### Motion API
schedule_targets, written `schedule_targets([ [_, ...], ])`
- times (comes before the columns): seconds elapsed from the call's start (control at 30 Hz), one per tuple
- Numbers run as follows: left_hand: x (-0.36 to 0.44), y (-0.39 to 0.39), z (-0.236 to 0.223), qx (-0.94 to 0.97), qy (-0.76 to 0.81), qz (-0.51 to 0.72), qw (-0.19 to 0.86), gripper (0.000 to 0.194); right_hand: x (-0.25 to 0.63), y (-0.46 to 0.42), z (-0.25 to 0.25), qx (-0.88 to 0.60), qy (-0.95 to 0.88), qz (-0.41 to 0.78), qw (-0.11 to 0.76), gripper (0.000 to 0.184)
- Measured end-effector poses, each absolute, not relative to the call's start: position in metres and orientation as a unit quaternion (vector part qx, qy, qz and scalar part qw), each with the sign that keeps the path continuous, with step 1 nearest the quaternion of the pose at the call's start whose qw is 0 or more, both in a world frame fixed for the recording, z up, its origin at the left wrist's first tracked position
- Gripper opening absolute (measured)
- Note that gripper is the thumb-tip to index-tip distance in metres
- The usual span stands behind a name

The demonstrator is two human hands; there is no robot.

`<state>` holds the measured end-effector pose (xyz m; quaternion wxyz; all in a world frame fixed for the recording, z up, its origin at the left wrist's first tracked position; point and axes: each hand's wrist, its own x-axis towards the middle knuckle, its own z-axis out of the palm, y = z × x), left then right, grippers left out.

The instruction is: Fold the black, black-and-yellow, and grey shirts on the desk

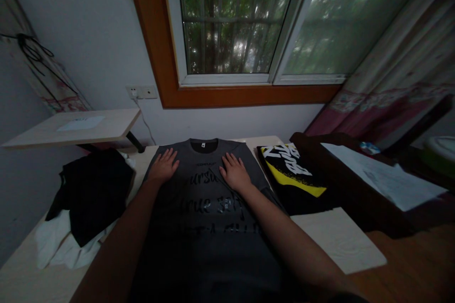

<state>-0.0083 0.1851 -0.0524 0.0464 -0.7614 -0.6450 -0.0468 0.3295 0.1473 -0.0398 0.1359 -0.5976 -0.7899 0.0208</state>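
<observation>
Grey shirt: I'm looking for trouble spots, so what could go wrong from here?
The left hand and right hand rest flat near the shoulders of the grey shirt; uneven pressure might skew the collar or crease the fabric.

Its glossy lettering could crease if the cloth bunches there.

The black-and-yellow garment lies close beside its right side, so a wide sweep of the right arm may knock it askew.
</observation>
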Motion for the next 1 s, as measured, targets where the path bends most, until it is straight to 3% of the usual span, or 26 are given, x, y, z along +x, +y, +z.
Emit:
schedule_targets([
  [0.5,-0.018,0.118,-0.063,-0.768,-0.635,-0.075,0.033,0.057,0.330,0.147,-0.039,-0.599,-0.787,0.022,0.143,0.056],
  [1.0,-0.015,0.112,-0.057,-0.768,-0.635,-0.070,0.036,0.057,0.333,0.138,-0.039,-0.599,-0.788,0.028,0.139,0.055],
])
